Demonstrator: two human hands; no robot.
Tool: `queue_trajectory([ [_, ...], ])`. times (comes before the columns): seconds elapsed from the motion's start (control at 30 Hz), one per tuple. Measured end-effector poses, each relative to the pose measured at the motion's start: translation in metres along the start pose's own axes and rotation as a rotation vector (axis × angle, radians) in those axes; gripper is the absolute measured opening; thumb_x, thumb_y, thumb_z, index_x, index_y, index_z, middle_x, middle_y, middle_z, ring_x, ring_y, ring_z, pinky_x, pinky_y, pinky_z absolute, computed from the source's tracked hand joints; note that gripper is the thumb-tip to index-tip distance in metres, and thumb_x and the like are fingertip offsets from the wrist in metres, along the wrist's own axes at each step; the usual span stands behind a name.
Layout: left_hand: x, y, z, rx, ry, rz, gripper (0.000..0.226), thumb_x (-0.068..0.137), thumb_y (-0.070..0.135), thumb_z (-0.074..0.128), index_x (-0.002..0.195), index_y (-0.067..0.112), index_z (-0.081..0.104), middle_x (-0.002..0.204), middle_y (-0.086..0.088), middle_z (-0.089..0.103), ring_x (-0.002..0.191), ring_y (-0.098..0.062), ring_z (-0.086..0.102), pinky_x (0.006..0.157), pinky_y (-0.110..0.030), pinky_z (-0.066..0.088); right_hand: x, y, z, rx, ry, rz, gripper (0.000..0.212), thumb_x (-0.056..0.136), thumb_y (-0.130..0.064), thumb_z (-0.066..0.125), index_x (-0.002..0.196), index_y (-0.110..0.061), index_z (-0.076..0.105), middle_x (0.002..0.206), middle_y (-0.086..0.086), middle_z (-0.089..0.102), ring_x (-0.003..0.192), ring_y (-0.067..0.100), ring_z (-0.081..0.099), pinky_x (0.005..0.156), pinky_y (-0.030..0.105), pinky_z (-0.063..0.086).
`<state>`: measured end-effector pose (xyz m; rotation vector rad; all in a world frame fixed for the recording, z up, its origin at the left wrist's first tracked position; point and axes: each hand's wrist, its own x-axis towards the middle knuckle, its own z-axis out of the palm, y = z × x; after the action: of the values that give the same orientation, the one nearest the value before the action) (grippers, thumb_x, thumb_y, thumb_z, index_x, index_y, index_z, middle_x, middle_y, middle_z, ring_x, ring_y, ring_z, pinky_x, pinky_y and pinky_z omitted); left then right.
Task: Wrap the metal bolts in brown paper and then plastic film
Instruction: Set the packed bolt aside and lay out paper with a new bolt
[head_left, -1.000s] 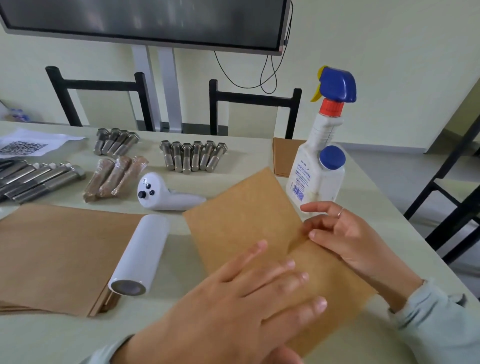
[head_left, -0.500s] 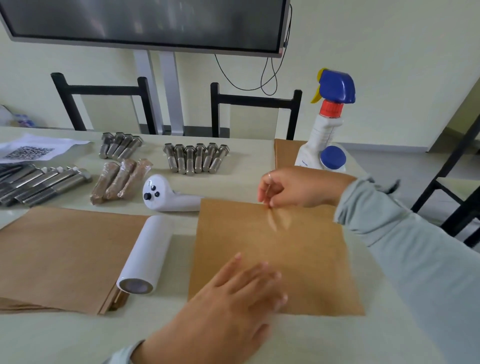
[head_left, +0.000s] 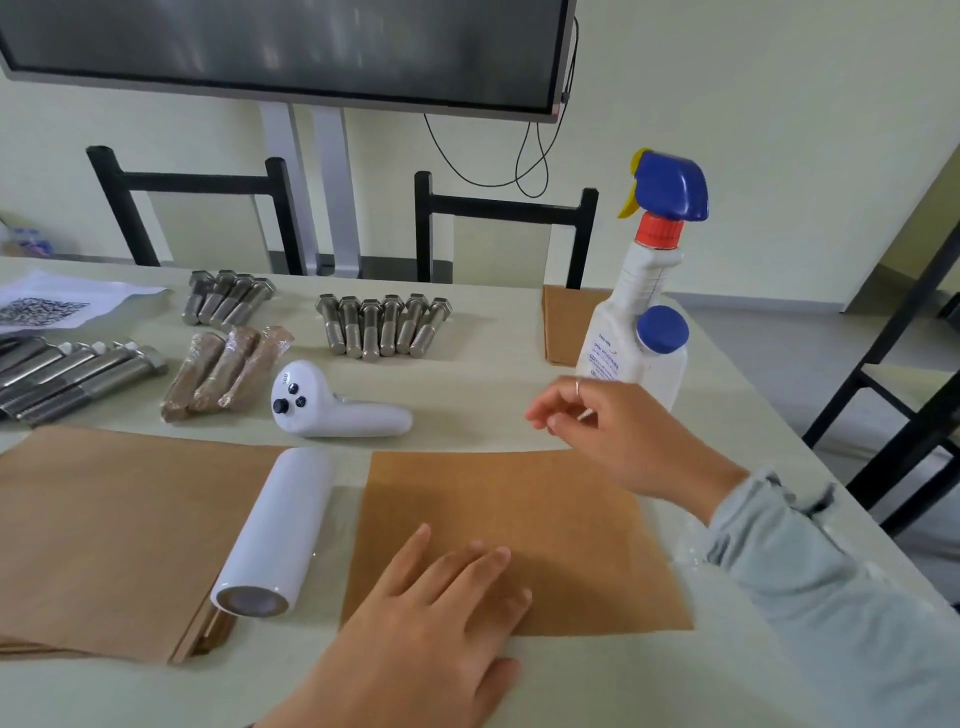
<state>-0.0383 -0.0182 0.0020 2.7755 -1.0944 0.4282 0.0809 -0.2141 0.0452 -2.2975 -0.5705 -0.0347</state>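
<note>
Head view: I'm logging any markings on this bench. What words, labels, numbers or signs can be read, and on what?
Spray bottle: blue print on its label, too small and blurred to read.
White controller: a short mark near its buttons and symbols on them, too blurred to read.
White sheet: a dense black code pattern, no readable words.
Nothing else shows any text.

Under your left hand lies a matt, faintly grainy brown paper sheet on a smooth, pale, low-sheen bench. At its nine o'clock the film roll is glossy white. Toward eleven o'clock the bolts are bare brushed metal, dull grey; the wrapped bundles show brown paper under shiny, crinkled clear film. The spray bottle is smooth plastic.
</note>
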Motion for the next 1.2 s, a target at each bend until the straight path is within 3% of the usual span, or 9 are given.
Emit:
queue_trajectory([
  [0.07,0.007,-0.004,-0.019,-0.008,0.058,0.007,0.030,0.066,0.047,0.063,0.084,0.028,0.077,0.096,0.005,0.073,0.084,-0.009,0.070,0.072,-0.037,0.058,-0.012,0.008,0.009,0.012,0.093,-0.032,0.038,0.092,-0.007,0.052,0.080,-0.042,0.060,0.085,-0.024,0.065,0.086,-0.007,0.058,0.072,0.004,0.042],
  [0.17,0.041,-0.028,-0.059,-0.040,0.157,-0.111,0.038,0.086,0.040,0.040,0.101,0.027,0.071,0.102,0.010,0.069,0.089,-0.010,0.066,0.078,-0.023,0.047,-0.020,0.016,0.014,-0.017,0.286,-0.076,0.044,0.089,0.000,0.052,0.076,-0.042,0.056,0.085,-0.023,0.062,0.081,-0.001,0.055,0.067,0.004,0.040],
  [0.27,0.095,-0.085,-0.077,-0.105,-0.005,-0.377,0.031,0.094,0.036,0.043,0.114,0.026,0.063,0.107,0.009,0.062,0.094,-0.013,0.057,0.076,-0.023,0.037,-0.019,0.018,0.013,-0.064,0.429,-0.138,0.042,0.087,0.003,0.053,0.077,-0.037,0.053,0.086,-0.025,0.057,0.083,0.000,0.052,0.066,0.004,0.041],
  [0.37,0.150,-0.147,-0.062,-0.109,-0.152,-0.555,0.021,0.094,0.021,0.044,0.089,0.013,0.063,0.087,0.001,0.057,0.079,-0.016,0.047,0.066,-0.024,0.032,-0.017,0.018,0.013,-0.086,0.444,-0.175,0.034,0.088,0.002,0.053,0.086,-0.031,0.056,0.089,-0.026,0.055,0.087,-0.006,0.053,0.073,0.001,0.039],
  [0.47,0.183,-0.177,-0.026,-0.025,-0.188,-0.715,0.031,0.095,0.015,0.038,0.070,0.002,0.050,0.068,-0.007,0.048,0.074,-0.024,0.046,0.065,-0.029,0.034,-0.015,0.021,0.013,-0.086,0.428,-0.170,0.024,0.090,-0.003,0.052,0.093,-0.024,0.062,0.090,-0.028,0.053,0.091,-0.010,0.052,0.076,0.000,0.038],
  [0.63,0.217,-0.191,0.018,0.059,-0.166,-0.781,0.024,0.094,0.007,0.043,0.113,-0.004,0.055,0.113,-0.018,0.060,0.104,-0.032,0.057,0.084,-0.035,0.044,-0.012,0.023,0.014,-0.099,0.427,-0.213,0.023,0.087,-0.009,0.046,0.095,-0.016,0.066,0.090,-0.025,0.053,0.090,-0.012,0.052,0.076,0.001,0.037],
  [0.83,0.236,-0.195,0.038,0.189,-0.143,-0.868,0.030,0.091,0.000,0.043,0.121,-0.005,0.042,0.114,-0.022,0.059,0.111,-0.038,0.053,0.074,-0.037,0.041,-0.010,0.029,0.015,-0.119,0.456,-0.249,0.029,0.088,-0.017,0.039,0.095,-0.015,0.067,0.091,-0.011,0.060,0.085,0.000,0.055,0.073,0.009,0.043],
  [1.07,0.245,-0.181,0.018,-0.025,0.049,-0.935,0.045,0.090,-0.003,0.046,0.130,-0.007,0.026,0.112,-0.024,0.057,0.108,-0.041,0.053,0.084,-0.042,0.045,-0.008,0.029,0.008,-0.152,0.635,-0.326,0.022,0.085,-0.009,0.043,0.086,-0.008,0.065,0.084,-0.006,0.057,0.077,0.002,0.052,0.069,0.014,0.045],
  [1.2,0.229,-0.172,-0.028,-0.444,0.373,-0.935,0.028,0.090,-0.001,0.050,0.103,0.006,0.026,0.104,-0.010,0.053,0.094,-0.025,0.055,0.069,-0.030,0.045,-0.010,0.026,0.003,-0.143,0.797,-0.336,0.009,0.084,-0.011,0.044,0.090,-0.014,0.051,0.087,-0.010,0.049,0.081,0.008,0.049,0.072,0.010,0.039],
])
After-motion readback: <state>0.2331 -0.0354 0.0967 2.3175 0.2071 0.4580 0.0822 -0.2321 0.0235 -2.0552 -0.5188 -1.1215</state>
